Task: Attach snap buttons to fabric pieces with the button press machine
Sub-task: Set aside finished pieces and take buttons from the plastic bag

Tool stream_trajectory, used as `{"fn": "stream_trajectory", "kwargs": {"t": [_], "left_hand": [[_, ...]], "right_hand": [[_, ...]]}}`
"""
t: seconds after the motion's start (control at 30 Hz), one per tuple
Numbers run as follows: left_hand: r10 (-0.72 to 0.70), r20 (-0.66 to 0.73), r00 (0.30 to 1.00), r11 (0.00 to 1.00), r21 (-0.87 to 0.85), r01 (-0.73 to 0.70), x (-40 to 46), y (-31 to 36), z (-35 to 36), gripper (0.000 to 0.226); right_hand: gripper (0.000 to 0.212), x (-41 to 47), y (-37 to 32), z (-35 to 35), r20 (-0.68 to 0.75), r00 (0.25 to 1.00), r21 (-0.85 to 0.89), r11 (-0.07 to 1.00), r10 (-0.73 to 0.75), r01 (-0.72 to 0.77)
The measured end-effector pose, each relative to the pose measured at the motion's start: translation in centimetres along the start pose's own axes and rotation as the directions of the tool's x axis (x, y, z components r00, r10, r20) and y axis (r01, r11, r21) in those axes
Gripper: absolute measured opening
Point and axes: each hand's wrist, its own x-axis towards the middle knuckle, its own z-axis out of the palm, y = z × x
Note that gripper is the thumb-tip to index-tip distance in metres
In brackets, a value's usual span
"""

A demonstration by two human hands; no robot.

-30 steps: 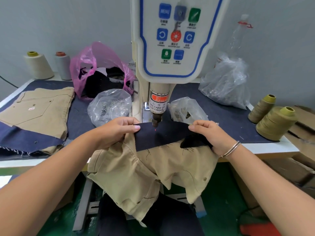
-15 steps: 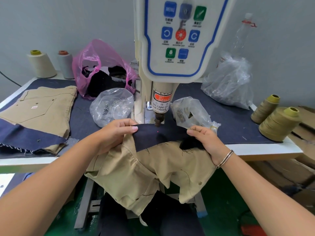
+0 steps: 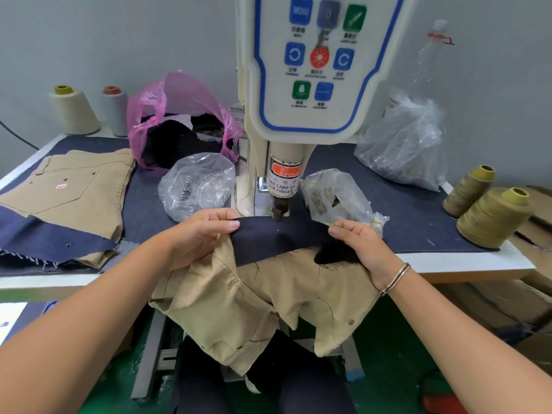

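The white button press machine (image 3: 301,85) stands in the middle, its dark punch tip (image 3: 278,212) just above a navy band of a tan fabric piece (image 3: 248,306). A red laser dot (image 3: 277,230) lies on the navy band (image 3: 268,240). My left hand (image 3: 200,234) pinches the band's left end, thumb on top. My right hand (image 3: 355,243) grips the right end beside a black tuft of fabric (image 3: 331,253). The tan part hangs down over my lap.
Clear bags of snap parts (image 3: 197,183) (image 3: 331,195) flank the press; a bigger clear bag (image 3: 403,144) and a pink bag (image 3: 176,121) sit behind. Finished tan pieces (image 3: 68,189) lie left. Thread cones (image 3: 493,216) (image 3: 74,110) stand at both table ends. Cardboard boxes (image 3: 537,222) are at right.
The view has shifted slightly. Both hands have slid the navy band a little, keeping it under the punch; the laser dot sits further from the band's far edge.
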Motion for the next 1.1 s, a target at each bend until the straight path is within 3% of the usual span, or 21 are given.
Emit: {"fn": "stream_trajectory", "kwargs": {"t": [0.5,0.67,0.8,0.83,0.9,1.0,1.1], "left_hand": [[-0.005,-0.007,1.000,1.000,0.007,0.005,-0.2,0.1,0.3,0.012],[0.008,0.121,0.993,0.996,0.085,-0.018,-0.7,1.1,0.7,0.002],[0.021,0.194,0.981,0.997,0.075,-0.036,-1.7,2.6,1.4,0.004],[0.029,0.189,0.982,0.996,0.082,-0.045,-1.9,3.1,1.5,0.011],[0.034,0.181,0.983,0.994,0.098,-0.052,-2.5,4.1,1.8,0.015],[0.037,0.274,0.961,0.987,0.142,-0.078,-3.1,5.5,2.9,0.012],[-0.004,0.397,0.918,0.959,0.261,-0.108,-3.1,6.4,5.0,0.014]], "right_hand": [[0.013,-0.1,0.1,-0.2,0.015,1.000,-0.049,0.998,-0.024,0.025],[0.016,-0.4,-0.2,-0.4,0.101,0.994,-0.057,0.997,-0.048,0.054],[0.021,-1.8,-1.0,-0.3,0.248,0.965,-0.052,0.993,-0.089,0.105],[0.027,-2.1,-1.7,0.0,0.269,0.961,-0.094,0.991,-0.071,0.099],[0.038,-1.4,-3.4,1.4,0.209,0.976,-0.349,0.937,0.065,0.012],[0.029,-2.2,-4.6,2.3,0.159,0.952,-0.630,0.769,0.260,-0.105],[0.010,-3.2,-5.3,5.7,0.140,0.990,-0.632,0.767,-0.023,0.108]]}}
